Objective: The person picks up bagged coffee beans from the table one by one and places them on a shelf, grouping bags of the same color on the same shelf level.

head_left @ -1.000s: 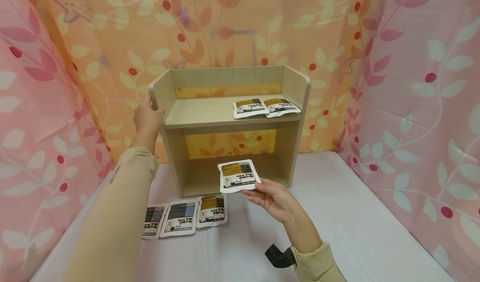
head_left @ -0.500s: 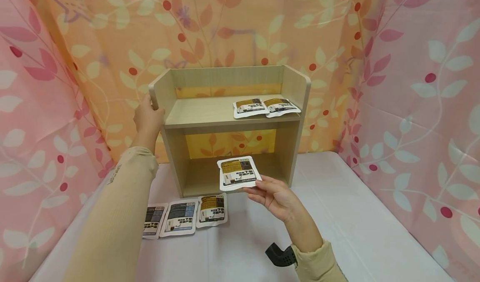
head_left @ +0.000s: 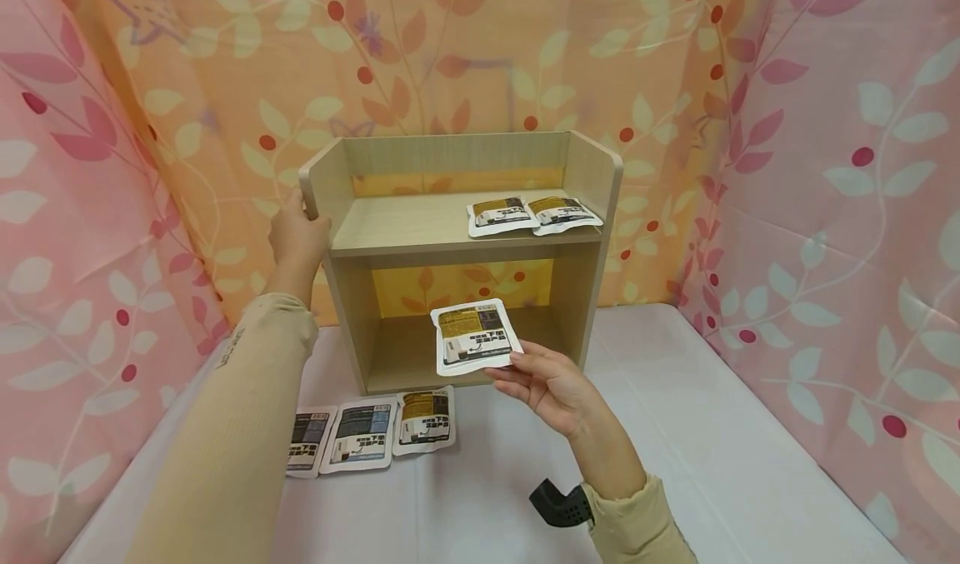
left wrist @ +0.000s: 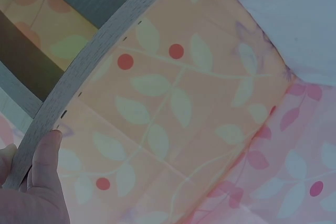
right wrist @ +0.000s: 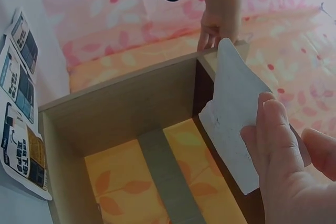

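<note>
In the head view my left hand [head_left: 298,235] grips the left side panel of a small wooden shelf [head_left: 450,250]; the left wrist view shows its fingers around the panel's edge [left wrist: 79,72]. My right hand [head_left: 551,389] pinches one corner of a white sachet with a gold and black label [head_left: 474,336], held up in front of the lower compartment. In the right wrist view that sachet's plain white back [right wrist: 236,114] faces the camera. Two gold-labelled sachets [head_left: 498,214] lie side by side at the right end of the upper shelf.
Before the shelf, on the white tablecloth [head_left: 675,431], lie a gold-labelled sachet [head_left: 424,420] and two blue-labelled ones [head_left: 360,434], the leftmost partly behind my left sleeve [head_left: 232,431]. Patterned curtains [head_left: 840,214] enclose the table at back and sides.
My right hand has lifted the sachet slightly and moved it a little toward the shelf. The left hand keeps its grip on the panel, and the other sachets have not moved.
</note>
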`<act>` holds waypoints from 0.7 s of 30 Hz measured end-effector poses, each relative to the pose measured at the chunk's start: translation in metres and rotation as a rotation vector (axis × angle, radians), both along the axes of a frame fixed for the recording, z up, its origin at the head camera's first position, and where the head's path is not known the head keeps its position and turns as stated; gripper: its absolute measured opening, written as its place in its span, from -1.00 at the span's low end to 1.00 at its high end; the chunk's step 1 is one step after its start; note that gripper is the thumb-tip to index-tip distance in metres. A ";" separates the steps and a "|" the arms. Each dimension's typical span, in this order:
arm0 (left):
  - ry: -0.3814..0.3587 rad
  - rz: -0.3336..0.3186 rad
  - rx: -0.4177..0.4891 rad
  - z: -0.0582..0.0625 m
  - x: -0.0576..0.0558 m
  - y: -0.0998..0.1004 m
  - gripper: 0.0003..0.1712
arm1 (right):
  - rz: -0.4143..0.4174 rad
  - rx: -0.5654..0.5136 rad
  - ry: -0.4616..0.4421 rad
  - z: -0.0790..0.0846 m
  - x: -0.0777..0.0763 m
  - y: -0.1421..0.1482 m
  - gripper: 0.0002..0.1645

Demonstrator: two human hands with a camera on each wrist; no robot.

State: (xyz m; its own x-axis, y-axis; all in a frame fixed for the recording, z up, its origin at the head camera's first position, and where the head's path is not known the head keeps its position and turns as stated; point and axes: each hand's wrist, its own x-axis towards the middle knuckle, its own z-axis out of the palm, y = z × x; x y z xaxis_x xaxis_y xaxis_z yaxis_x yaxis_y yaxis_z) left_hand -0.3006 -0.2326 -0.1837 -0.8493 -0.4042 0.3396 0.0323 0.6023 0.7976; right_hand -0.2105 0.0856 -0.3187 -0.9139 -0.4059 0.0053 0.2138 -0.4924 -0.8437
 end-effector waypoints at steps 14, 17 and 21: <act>0.004 -0.006 0.001 -0.001 -0.001 -0.001 -0.45 | 0.003 0.009 0.015 0.013 -0.001 -0.002 -0.42; 0.005 -0.005 0.000 -0.001 0.000 -0.001 -0.46 | 0.005 0.004 0.019 0.016 -0.002 -0.003 -0.42; 0.001 -0.004 -0.001 0.000 0.000 -0.001 -0.47 | 0.009 -0.004 0.026 0.020 -0.003 -0.004 -0.43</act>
State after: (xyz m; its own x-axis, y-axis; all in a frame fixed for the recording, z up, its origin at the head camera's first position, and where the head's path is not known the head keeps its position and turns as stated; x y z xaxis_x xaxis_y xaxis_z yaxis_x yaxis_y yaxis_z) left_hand -0.3004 -0.2332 -0.1841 -0.8506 -0.4007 0.3405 0.0350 0.6030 0.7970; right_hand -0.2133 0.0816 -0.2984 -0.9100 -0.4135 0.0306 0.1962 -0.4943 -0.8468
